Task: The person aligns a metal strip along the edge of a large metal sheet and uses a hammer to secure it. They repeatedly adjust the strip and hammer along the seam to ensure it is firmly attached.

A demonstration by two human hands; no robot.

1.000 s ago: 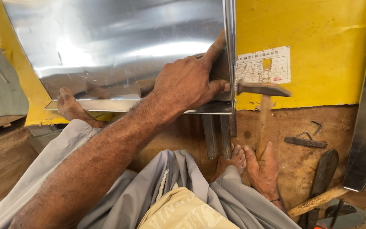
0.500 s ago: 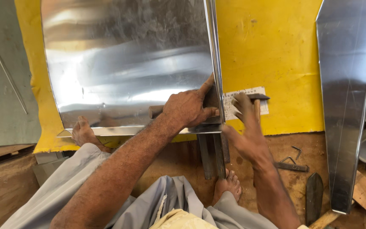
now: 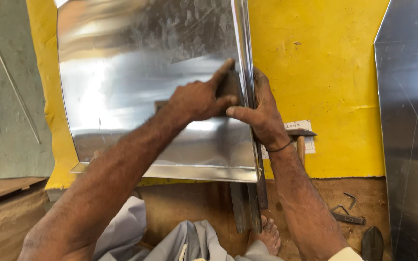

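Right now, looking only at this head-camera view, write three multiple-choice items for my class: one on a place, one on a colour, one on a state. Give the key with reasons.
1. Where does the hammer lie?
A. right of the right hand's wrist, on the yellow surface
B. on top of the metal sheet
C. in the left hand

2. What colour is the surface behind the metal sheet?
A. blue
B. yellow
C. white

3. How do the hands stand on the sheet's folded right edge?
A. both lifted clear of it
B. only one touching it
C. left hand and right hand both pressed against it, fingertips meeting

Key:
1 A, its head and wooden handle show just past the right wrist.
2 B, yellow shows on both sides of the sheet.
3 C, both hands grip at the fold.
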